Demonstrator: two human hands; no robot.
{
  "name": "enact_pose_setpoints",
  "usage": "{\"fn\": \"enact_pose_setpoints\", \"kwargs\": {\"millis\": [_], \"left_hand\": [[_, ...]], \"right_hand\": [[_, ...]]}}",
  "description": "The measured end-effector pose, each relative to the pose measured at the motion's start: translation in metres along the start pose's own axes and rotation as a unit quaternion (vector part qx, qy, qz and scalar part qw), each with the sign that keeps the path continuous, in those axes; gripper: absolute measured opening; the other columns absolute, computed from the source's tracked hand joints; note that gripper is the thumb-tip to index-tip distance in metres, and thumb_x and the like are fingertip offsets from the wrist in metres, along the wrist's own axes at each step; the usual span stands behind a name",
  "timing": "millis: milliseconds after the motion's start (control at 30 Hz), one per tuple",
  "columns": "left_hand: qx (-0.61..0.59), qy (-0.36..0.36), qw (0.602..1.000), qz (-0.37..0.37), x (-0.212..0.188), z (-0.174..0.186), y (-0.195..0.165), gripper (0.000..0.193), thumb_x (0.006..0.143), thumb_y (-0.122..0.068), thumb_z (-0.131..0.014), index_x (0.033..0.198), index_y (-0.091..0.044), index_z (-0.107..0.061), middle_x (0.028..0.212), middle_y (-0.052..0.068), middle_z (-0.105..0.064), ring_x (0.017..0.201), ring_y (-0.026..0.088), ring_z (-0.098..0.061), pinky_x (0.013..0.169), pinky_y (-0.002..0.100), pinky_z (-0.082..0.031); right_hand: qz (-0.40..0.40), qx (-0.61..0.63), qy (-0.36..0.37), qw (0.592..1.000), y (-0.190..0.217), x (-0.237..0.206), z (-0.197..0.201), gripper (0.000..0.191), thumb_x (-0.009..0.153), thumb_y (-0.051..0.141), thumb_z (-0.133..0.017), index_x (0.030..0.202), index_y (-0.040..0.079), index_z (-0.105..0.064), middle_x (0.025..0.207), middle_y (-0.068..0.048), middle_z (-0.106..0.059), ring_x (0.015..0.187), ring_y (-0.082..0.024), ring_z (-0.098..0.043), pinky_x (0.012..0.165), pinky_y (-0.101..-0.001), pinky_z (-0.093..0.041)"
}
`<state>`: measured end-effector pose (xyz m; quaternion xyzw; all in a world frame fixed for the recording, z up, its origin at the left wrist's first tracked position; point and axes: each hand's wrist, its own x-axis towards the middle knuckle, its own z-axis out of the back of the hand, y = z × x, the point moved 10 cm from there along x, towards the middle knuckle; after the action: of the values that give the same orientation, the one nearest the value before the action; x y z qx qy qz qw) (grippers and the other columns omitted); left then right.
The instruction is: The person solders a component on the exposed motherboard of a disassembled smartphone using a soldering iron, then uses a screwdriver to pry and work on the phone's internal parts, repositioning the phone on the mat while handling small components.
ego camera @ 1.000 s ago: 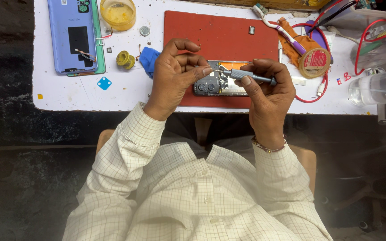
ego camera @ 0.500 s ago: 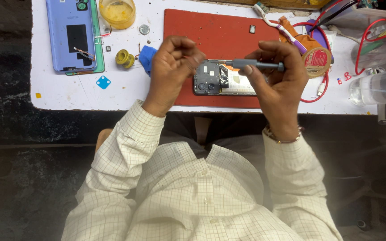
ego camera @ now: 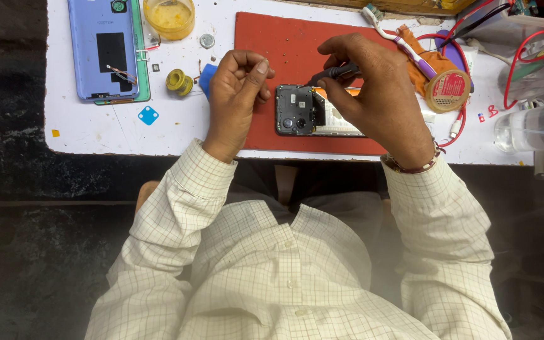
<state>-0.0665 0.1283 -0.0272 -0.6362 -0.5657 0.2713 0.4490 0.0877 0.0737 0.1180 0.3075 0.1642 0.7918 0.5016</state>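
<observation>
Right hand is gripping a dark screwdriver over the opened phone on the red mat. Left hand is resting curled and empty just left of it. Purple back cover is lying far left on the counter.

A single head-worn camera is looking almost straight down from above the person's own chest, facing forward over the shirt and sleeves toward the white tabletop, which is filling the upper third of the frame. It is sitting close — both forearms are running up from the bottom edge — and the tabletop's far side is being cut off at the top.
</observation>
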Motion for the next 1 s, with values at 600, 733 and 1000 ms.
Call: {"fn": "enact_pose_setpoints", "kwargs": {"millis": [600,733,1000], "left_hand": [[0.017,-0.003,1.0,0.001,0.001,0.0,0.001,0.016,0.106,-0.023,-0.065,0.113,-0.009,-0.06,0.095,0.003,-0.068,0.074,0.005,-0.06,0.066,0.021,-0.053],[0.013,-0.004,1.0,0.013,0.0,0.001,0.004,0.016,0.106,-0.022,-0.065,0.113,-0.009,-0.059,0.095,0.002,-0.067,0.073,0.005,-0.06,0.064,0.02,-0.051],[0.037,0.057,0.998,-0.013,0.0,-0.012,-0.004,0.039,0.096,0.003,-0.067,0.131,-0.004,-0.05,0.127,0.012,-0.057,0.093,0.007,-0.066,0.085,0.023,-0.06]], "right_hand": [[0.027,-0.028,0.036,0.999,0.007,0.013,-0.007,0.031,0.096,-0.002,-0.077,0.123,-0.001,-0.063,0.102,-0.014,-0.071,0.092,-0.022,-0.077,0.081,-0.0304,-0.062],[0.04,-0.051,0.042,0.997,0.016,0.02,-0.008,0.032,0.095,-0.001,-0.079,0.122,-0.001,-0.063,0.102,-0.015,-0.071,0.09,-0.025,-0.077,0.078,-0.0325,-0.062],[0.083,-0.179,0.091,0.976,0.035,0.042,-0.02,0.034,0.088,0.014,-0.079,0.118,0.005,-0.065,0.089,-0.013,-0.073,0.08,-0.031,-0.073,0.063,-0.0446,-0.053]]}}
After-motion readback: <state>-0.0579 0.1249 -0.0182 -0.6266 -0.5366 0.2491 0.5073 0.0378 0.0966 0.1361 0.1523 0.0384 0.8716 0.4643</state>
